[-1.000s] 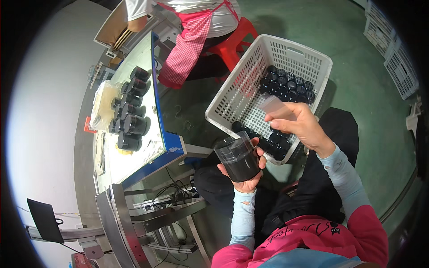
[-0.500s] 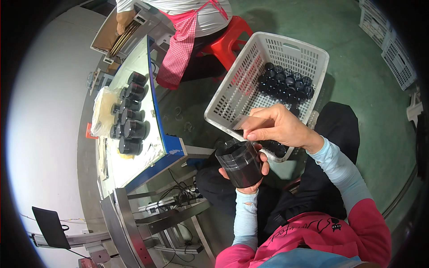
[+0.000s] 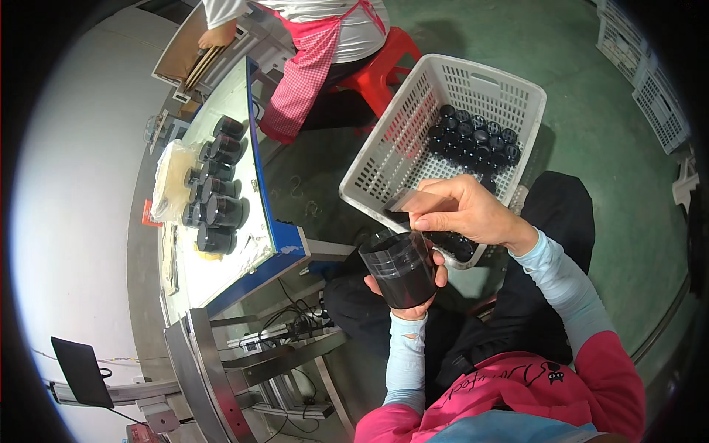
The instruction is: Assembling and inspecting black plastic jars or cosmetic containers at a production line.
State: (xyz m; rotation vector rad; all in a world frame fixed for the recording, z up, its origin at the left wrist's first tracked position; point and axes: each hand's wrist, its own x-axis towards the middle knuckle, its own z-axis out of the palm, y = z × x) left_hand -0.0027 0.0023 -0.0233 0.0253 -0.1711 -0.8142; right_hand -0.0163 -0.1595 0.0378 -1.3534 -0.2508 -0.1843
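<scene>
My left hand [image 3: 441,272] is closed around a black cylindrical jar [image 3: 402,277] with a glossy, see-through upper part, its rim tilted away from me. Just above that rim, my right hand [image 3: 476,210] pinches a thin clear strip of film [image 3: 401,200] between thumb and forefinger. The film stretches left over the fingers. Whether it touches the jar I cannot tell. Beyond my hands stands a white plastic crate [image 3: 373,159] holding several glossy black jars [image 3: 480,137] in rows. Part of the crate's near end is hidden behind my right hand.
On the left, a lit worktable [image 3: 255,251] with a blue edge bears several black jars [image 3: 224,210] and a plastic bag [image 3: 171,184]. A person in a pink checked apron [image 3: 306,88] sits on a red stool [image 3: 380,74] ahead. Cables [image 3: 295,321] hang under the metal frame.
The view has shifted slightly. My hands hold nearly the same pose, with the jar turned a little. The co-worker's hand at the box has moved slightly right.
</scene>
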